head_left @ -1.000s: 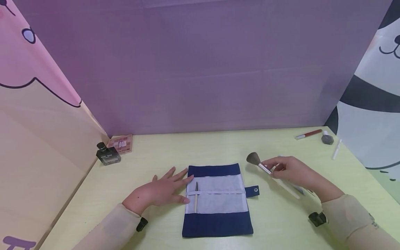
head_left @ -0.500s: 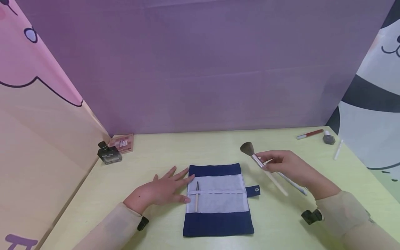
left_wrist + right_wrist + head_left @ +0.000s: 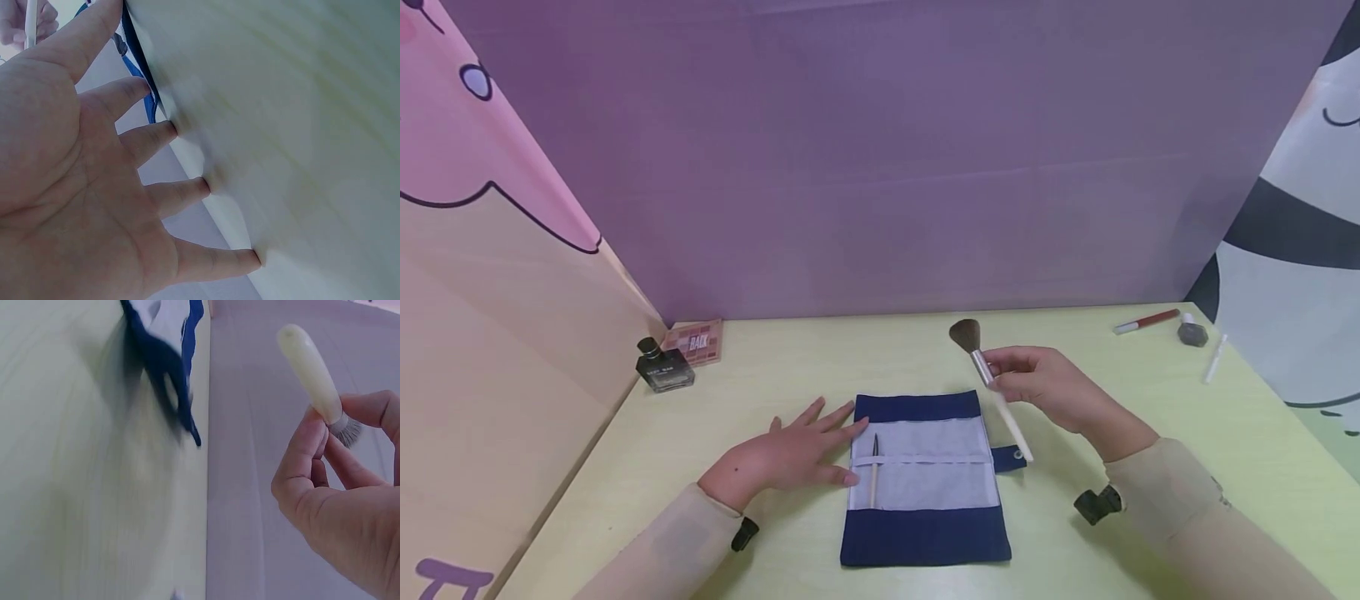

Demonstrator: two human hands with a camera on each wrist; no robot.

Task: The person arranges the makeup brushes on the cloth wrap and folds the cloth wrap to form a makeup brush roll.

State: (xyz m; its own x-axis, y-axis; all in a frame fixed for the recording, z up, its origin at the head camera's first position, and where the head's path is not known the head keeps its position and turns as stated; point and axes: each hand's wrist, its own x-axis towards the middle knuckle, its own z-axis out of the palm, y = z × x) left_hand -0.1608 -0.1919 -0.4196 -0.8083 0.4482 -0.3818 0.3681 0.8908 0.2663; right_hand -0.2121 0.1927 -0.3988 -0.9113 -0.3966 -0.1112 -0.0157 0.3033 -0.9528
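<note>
A navy and white brush roll lies unrolled on the table. One slim brush stands under its white middle strap, near the left side. With fingers spread, my left hand rests on the table, fingertips touching the roll's left edge. My right hand pinches a fluffy makeup brush by its silver ferrule, bristles up and white handle slanting down above the roll's snap tab. In the right wrist view, thumb and fingers pinch the brush, its handle end toward the camera.
A dark perfume bottle and a pink palette box stand at the back left. A red-brown tube, a small dark bottle and a white stick lie at the back right. A purple backdrop rises behind the table.
My right hand has carried the makeup brush left and up, turning its handle more upright, to the roll's right side. The left hand has stayed in place.
</note>
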